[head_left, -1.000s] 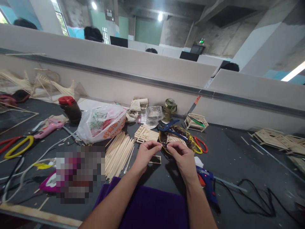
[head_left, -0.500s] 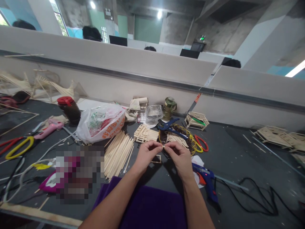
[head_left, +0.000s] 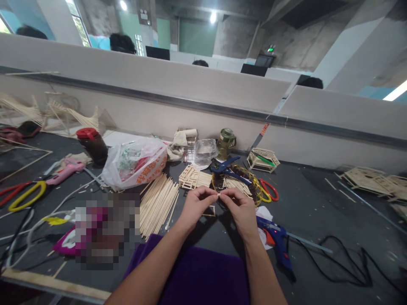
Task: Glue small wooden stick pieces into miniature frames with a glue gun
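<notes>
My left hand [head_left: 197, 205] and my right hand [head_left: 239, 206] meet fingertip to fingertip over the dark table. Thumbs and forefingers pinch a small pale wooden stick piece [head_left: 218, 195], mostly hidden by the fingers. Below my left hand lies a small rectangular stick frame [head_left: 210, 214], partly covered. Just behind the hands are a wire basket [head_left: 257, 188] of short sticks and blue cutting pliers [head_left: 230, 167]. A blue glue gun [head_left: 280, 243] with a red light rests beside my right forearm.
Many long wooden sticks [head_left: 159, 205] lie left of my hands. A white plastic bag [head_left: 133, 163], a red-lidded bottle [head_left: 92, 146] and a pink glue gun [head_left: 68, 171] are farther left. Red-yellow scissors [head_left: 269, 190] and a stick model [head_left: 262, 160] stand right. A black cable [head_left: 343, 277] curls across the table.
Little differs: both hands stay pinched together at the same spot, with only a slight shift of the fingertips around the small wooden piece.
</notes>
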The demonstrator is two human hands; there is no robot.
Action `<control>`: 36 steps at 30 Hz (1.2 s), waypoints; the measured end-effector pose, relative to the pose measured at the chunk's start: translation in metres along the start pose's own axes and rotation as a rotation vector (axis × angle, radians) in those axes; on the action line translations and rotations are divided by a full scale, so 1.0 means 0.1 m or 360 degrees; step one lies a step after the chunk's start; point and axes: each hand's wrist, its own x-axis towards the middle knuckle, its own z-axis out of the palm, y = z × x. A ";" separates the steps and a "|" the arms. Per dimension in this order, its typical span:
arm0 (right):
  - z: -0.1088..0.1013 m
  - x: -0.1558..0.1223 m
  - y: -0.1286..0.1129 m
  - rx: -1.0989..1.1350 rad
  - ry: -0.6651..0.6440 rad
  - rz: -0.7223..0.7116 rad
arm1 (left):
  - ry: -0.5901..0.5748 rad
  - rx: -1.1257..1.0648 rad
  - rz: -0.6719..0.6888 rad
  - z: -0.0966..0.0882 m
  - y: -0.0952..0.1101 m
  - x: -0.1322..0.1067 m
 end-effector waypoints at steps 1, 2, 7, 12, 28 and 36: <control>0.00 0.00 0.00 -0.0001 0.0003 -0.0002 | 0.0001 -0.0003 -0.0003 0.00 0.00 0.00; 0.00 0.00 0.01 -0.0001 0.0004 -0.0004 | 0.0002 -0.0005 -0.0006 0.00 0.00 0.00; 0.00 0.00 0.02 0.0008 -0.0007 -0.0003 | 0.0008 0.0021 -0.0006 0.00 0.01 0.00; 0.00 0.00 0.00 0.0002 0.0010 0.0000 | 0.0020 -0.0015 -0.0014 0.01 0.02 0.00; -0.23 0.01 -0.01 0.0086 0.0390 0.0093 | 0.0128 -0.0508 -0.0378 -0.02 -0.04 0.02; -0.21 -0.06 -0.03 -0.0159 0.0313 0.0004 | 0.0049 -0.1171 -0.0770 -0.04 -0.09 0.04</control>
